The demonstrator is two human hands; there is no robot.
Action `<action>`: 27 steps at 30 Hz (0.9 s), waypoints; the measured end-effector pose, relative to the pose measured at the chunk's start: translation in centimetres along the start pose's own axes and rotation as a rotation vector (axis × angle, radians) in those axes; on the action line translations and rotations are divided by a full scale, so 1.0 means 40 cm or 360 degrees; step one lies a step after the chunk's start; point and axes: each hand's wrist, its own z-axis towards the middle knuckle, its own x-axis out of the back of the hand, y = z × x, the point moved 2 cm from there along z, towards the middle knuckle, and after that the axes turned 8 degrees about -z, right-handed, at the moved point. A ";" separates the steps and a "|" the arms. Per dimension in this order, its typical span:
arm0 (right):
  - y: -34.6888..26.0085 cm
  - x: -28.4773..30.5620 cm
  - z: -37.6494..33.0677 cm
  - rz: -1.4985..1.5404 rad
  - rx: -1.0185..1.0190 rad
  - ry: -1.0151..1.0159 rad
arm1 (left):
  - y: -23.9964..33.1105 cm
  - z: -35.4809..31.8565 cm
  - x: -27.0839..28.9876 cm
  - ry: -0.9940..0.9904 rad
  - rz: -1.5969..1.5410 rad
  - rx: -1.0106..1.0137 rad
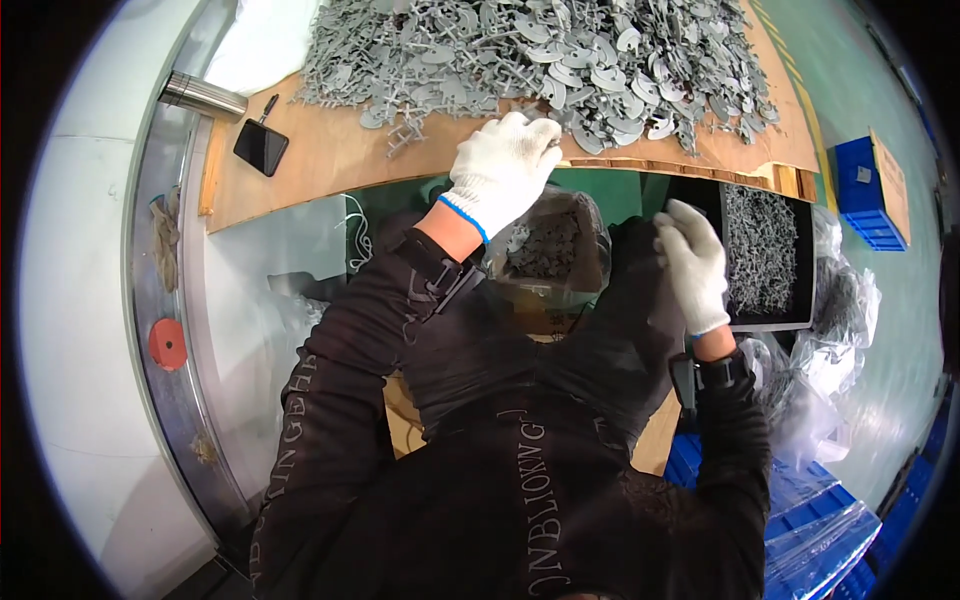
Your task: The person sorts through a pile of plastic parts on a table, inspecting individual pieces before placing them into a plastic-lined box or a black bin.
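My left hand, in a white knit glove with a blue cuff edge, is at the table's front edge beside a large heap of grey parts. Its fingers are curled closed, and what they hold, if anything, is hidden. Many pieces in the heap are curved and flat, others thin and branched. My right hand, gloved the same way, hovers over my right thigh, left of a black bin of small grey parts. Its fingers are loosely bent and apart, with nothing visible in them.
Below the wooden table, a plastic-lined container with grey pieces stands between my legs. A black phone-like device and a metal cylinder are at left. Clear plastic wrap and blue crates lie at right.
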 end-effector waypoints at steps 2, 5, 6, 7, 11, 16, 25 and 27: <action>-0.042 -0.064 0.029 -0.0183 0.0340 0.0030 | -0.005 0.008 -0.004 -0.0016 -0.0016 0.0042; -0.130 -0.150 0.069 -0.0555 0.1024 0.0106 | -0.011 0.014 -0.001 -0.0044 -0.0067 0.0125; -0.174 -0.176 0.080 -0.0626 0.1234 0.0156 | -0.016 0.010 0.000 -0.0003 -0.0107 0.0161; -0.205 -0.197 0.091 -0.0697 0.1443 0.0206 | -0.021 0.005 0.000 0.0039 -0.0149 0.0197; -0.252 -0.254 0.142 -0.1298 0.1594 0.0273 | -0.055 -0.025 0.024 0.0227 -0.0419 0.0288; -0.291 -0.280 0.149 -0.1286 0.1482 0.0193 | -0.163 -0.064 0.060 0.0580 -0.0689 0.0272; -0.399 -0.366 0.223 -0.1723 0.1456 0.0362 | -0.147 0.004 0.102 0.0005 -0.0130 0.0421; -0.408 -0.374 0.253 -0.1930 0.1424 0.0311 | -0.152 0.017 0.100 -0.0064 -0.0113 0.0396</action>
